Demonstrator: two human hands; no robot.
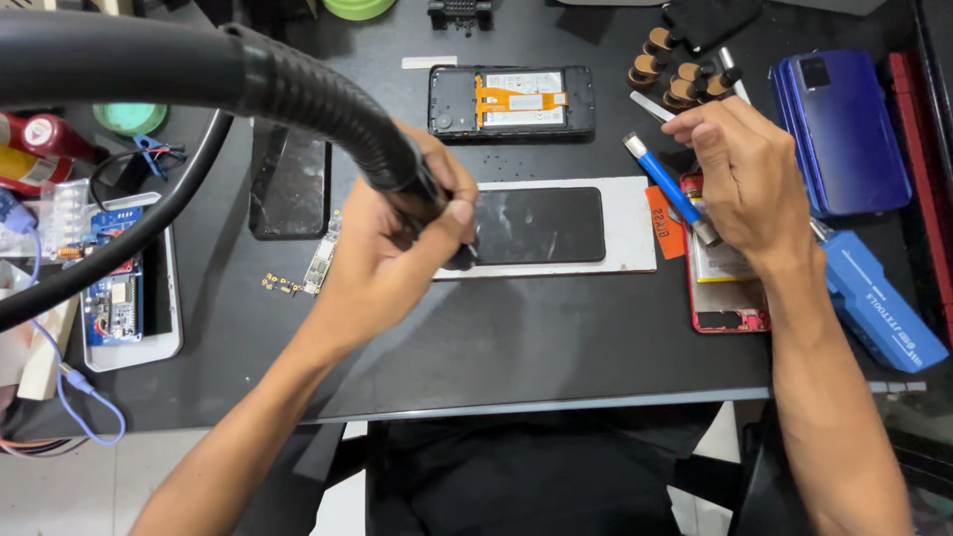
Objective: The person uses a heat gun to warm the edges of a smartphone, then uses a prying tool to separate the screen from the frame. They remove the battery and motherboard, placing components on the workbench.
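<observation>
- Left hand [397,253]: fingers closing around the tip of a black corrugated hose [318,104], pressing its nozzle against the left end of a black phone screen [536,225].
- Phone screen: lying flat on a white pad [625,233] at the middle of the dark worktop [516,337].
- Right hand [745,174]: hovering just right of the pad, fingers pinching a blue-handled tool [667,189] with metal ends, tilting down to the right.
- Red-framed phone body [730,298]: lying open under the right hand, a battery showing inside.
- Blue case [879,303]: sitting at the right edge of the worktop.
- Small circuit board [323,260] and loose gold parts: lying left of the left hand.
- White tray [164,328] holding a blue board: sitting at the far left.
- Cracked dark panel [290,184]: lying behind the circuit board.
- Blue phone back covers [844,129]: stacking at the far right.
- Opened phone [511,101] with orange flex cable: lying far centre.
- Brown-tipped bits [680,69]: clustering far right, beyond the right hand.
</observation>
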